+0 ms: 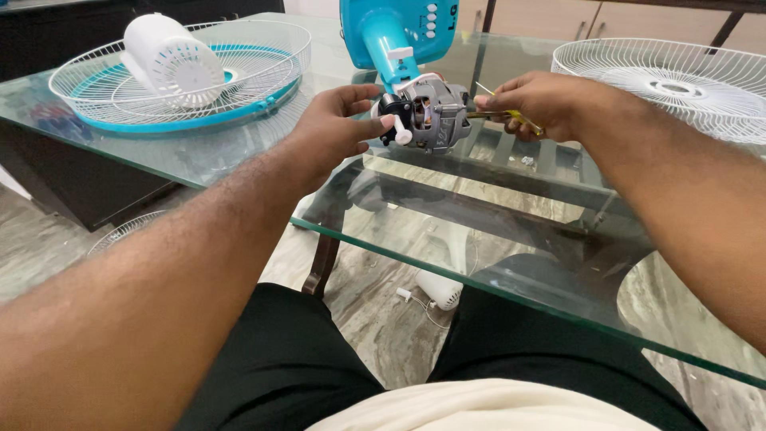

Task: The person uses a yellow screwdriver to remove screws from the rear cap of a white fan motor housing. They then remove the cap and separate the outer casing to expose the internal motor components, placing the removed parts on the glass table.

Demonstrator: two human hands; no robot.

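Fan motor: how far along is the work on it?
Looks done: both wire grilles are off, front grille at the right, rear grille at the left with the white motor cover lying in it. In hand: left hand steadies the bare motor; right hand works a yellow screwdriver at it. Left: motor remains on the blue stand.

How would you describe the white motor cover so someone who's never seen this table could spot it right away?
Start at the glass table and look to its far left corner, where a white wire fan guard with a blue rim lies flat. The white motor cover rests inside it, on its side. It is the only solid, drum-shaped plastic piece with slotted vents; everything around it is open wire.
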